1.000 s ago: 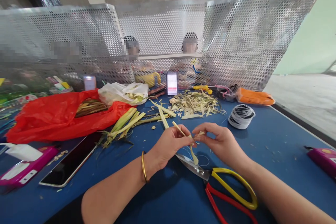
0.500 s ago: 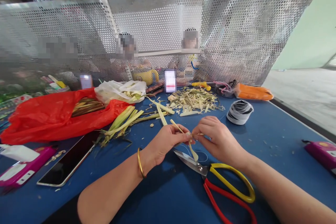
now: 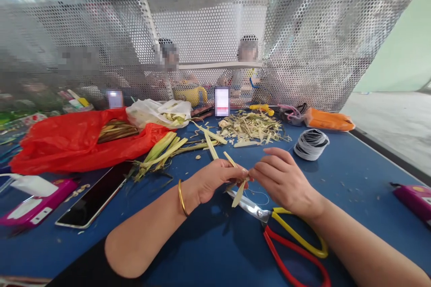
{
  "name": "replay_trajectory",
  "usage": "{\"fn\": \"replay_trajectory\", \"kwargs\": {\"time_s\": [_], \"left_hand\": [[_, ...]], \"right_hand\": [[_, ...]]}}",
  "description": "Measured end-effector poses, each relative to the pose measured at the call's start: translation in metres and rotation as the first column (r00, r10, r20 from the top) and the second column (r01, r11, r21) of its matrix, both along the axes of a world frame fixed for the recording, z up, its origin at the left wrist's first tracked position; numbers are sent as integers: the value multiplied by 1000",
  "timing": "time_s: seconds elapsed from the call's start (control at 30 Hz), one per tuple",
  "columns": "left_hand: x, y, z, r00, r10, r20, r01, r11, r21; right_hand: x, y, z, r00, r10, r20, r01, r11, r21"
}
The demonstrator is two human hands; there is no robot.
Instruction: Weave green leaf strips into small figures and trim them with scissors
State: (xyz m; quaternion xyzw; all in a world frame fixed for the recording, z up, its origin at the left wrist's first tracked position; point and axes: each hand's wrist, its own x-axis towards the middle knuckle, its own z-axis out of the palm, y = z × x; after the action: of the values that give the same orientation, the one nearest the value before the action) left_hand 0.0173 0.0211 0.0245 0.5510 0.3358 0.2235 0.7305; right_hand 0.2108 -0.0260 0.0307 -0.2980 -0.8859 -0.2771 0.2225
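Observation:
My left hand (image 3: 224,174) pinches a pale strip of dried plant leaf (image 3: 239,193) that sticks out above and below the fingers. Fingertips of my right hand (image 3: 281,178) press together against the strip at the same spot; part of the held piece is hidden behind them. A thin pale thread (image 3: 261,195) loops on the table just below. Beneath the hands lies a pair of scissors (image 3: 259,213) with one yellow and one red handle, its blade tips partly covered by the strip. A gold bangle (image 3: 182,197) circles my left wrist.
Leaf scraps (image 3: 252,126) are heaped behind the hands, beside a coil of grey-white cord (image 3: 310,144). Leaf stalks (image 3: 161,150), a red plastic bag (image 3: 77,143) and a dark phone (image 3: 96,197) lie left. A perforated metal screen (image 3: 208,22) stands across the back; people sit beyond it.
The strip's lower end has swung left and now shows its broader face. My right hand has turned slightly, its fingers straighter. The whole view has shifted a little.

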Motion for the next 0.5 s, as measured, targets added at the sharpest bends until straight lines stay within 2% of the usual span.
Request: {"fn": "replay_trajectory", "kwargs": {"time_s": [0.17,0.23,0.3,0.37,0.43,0.47,0.5], "left_hand": [[0,-1,3,1000,15,22,-14,1000,-15],[3,-3,3,998,53,15,-53,998,-15],[4,-5,3,992,129,2,-129,992,-6],[3,-5,5,976,220,-4,-220,975,23],[-1,-5,7,956,293,-11,-291,955,62],[-4,-5,8,948,317,-21,-314,946,76],[-7,-4,9,941,337,-33,-333,939,85]], "right_hand": [[1,-1,-3,994,84,-74,-73,986,148],[1,0,-5,991,101,-90,-87,984,154],[3,2,-6,988,70,-136,-55,993,107],[5,6,-6,966,-26,-255,25,1000,-7],[8,10,-4,929,-187,-319,110,964,-244],[8,11,-3,925,-257,-279,132,908,-398],[8,12,-3,933,-301,-197,150,824,-547]]}}
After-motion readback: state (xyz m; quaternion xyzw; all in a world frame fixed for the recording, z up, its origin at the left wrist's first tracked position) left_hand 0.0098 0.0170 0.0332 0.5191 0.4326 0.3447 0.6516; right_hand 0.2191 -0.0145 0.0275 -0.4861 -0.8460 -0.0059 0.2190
